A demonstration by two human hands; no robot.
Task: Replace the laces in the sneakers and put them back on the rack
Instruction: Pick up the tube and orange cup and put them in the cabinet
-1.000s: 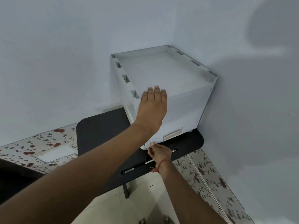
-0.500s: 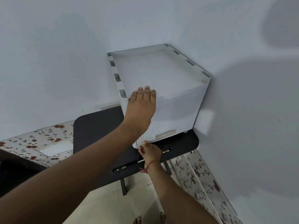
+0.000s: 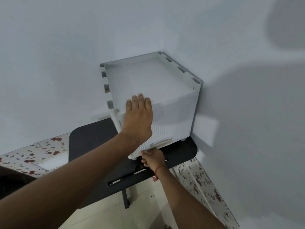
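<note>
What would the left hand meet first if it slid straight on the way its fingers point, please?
The left hand lies flat on the white shoe box's front top edge, fingers pointing toward the back. It would likely cross the bare top and first meet the raised back rim; depth is unclear.

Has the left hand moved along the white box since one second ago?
No. The left hand still lies flat over the front top edge of the white box, near its left corner; only the camera shifted.
</note>
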